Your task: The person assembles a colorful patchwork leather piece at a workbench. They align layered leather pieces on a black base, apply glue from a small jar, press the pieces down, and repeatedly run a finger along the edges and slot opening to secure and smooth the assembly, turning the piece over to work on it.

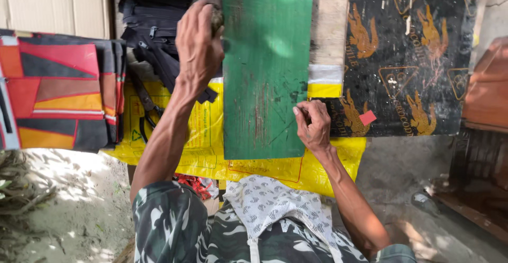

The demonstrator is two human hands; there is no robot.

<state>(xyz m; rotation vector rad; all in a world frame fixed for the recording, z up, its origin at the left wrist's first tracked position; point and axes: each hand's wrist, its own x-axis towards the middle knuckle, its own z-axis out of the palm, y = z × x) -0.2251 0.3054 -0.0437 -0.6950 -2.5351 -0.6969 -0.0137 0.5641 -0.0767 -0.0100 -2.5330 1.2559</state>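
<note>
A small dark lump is gripped in the closed left hand (198,43); the right hand (313,125) is pinched shut at the edge of the green board (267,67).

The board is laid flat on a yellow sheet (203,146), probably as a hard work surface. The lump is pressed at its upper left edge. What the right fingers hold cannot be told; it is too small. Folded red and black fabric pieces (58,96) are stacked at the left, well apart.

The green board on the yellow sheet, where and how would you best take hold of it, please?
Probably by its long side edges. The green board lies flat and is narrow enough to clasp from above. The left hand rests near its left edge and the right hand at its right.
</note>
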